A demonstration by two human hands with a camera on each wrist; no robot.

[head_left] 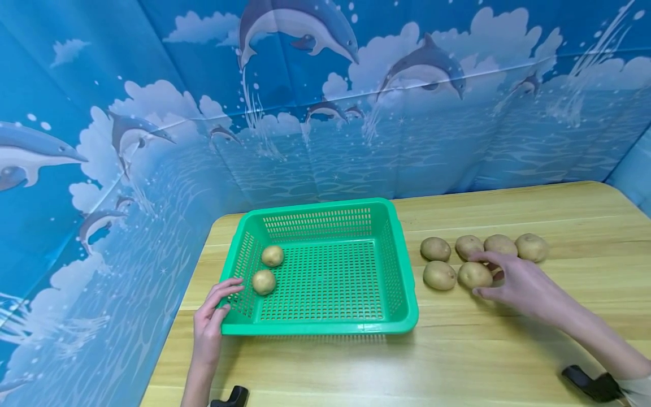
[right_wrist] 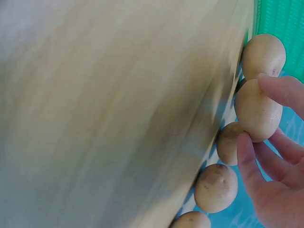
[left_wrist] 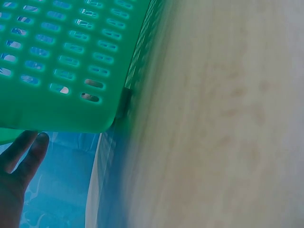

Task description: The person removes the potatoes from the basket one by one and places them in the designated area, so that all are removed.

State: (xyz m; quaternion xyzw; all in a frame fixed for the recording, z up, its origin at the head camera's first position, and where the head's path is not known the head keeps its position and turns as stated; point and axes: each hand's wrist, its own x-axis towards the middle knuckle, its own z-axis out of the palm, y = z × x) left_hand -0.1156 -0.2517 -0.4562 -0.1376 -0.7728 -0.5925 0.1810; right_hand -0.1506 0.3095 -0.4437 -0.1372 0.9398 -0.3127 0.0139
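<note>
A green slotted plastic basket (head_left: 319,328) stands on the table with two potatoes, one far (head_left: 272,256) and one near (head_left: 264,282), by its left wall. My left hand (head_left: 211,316) grips the basket's left rim near the front corner, fingers over the edge and thumb outside; in the left wrist view its digits (left_wrist: 28,156) meet the green edge. To the right of the basket, my right hand (head_left: 524,282) holds a potato (head_left: 475,276) between thumb and fingers; the right wrist view shows this potato (right_wrist: 258,111) close up. Several other potatoes (head_left: 439,275) lie around it.
Behind the held potato runs a row of potatoes (head_left: 500,245), partly covered by my right hand. The wooden table (head_left: 315,373) ends at a blue dolphin-print curtain (head_left: 315,141) at the back and left. Black straps (head_left: 592,384) sit near both wrists.
</note>
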